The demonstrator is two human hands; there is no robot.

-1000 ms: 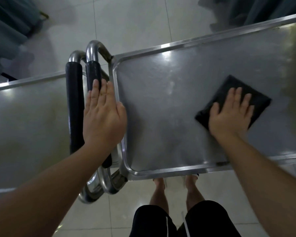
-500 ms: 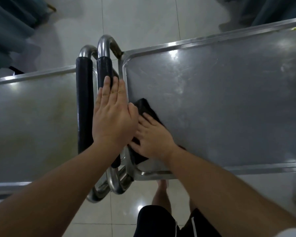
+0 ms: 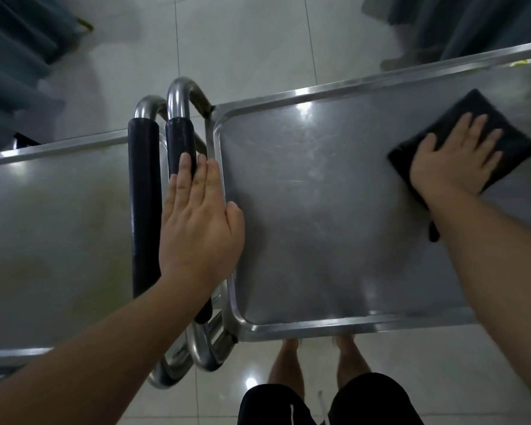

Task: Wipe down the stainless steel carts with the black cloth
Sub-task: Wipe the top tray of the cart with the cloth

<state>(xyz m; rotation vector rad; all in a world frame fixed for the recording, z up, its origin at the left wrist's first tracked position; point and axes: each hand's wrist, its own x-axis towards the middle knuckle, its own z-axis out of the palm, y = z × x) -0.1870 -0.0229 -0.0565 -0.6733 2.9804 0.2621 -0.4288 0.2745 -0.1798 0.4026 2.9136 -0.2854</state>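
Two stainless steel carts stand end to end, the right cart (image 3: 319, 210) and the left cart (image 3: 59, 225), with their black-padded handles (image 3: 144, 194) side by side between them. A folded black cloth (image 3: 515, 142) lies flat on the right cart's top near its far right part. My right hand (image 3: 454, 161) presses on the cloth with straight fingers. My left hand (image 3: 200, 222) rests flat with straight fingers on the right cart's handle and left rim.
Pale glossy floor tiles (image 3: 242, 50) surround the carts. Dark curtains (image 3: 16, 56) hang at the far left, and more dark fabric (image 3: 472, 23) at the far right. My legs and black shorts (image 3: 319, 400) are just below the right cart's near rim.
My right hand has slid the cloth from the cart's near left corner, beside my left hand, across to the far right. My left hand stays flat on the handle.
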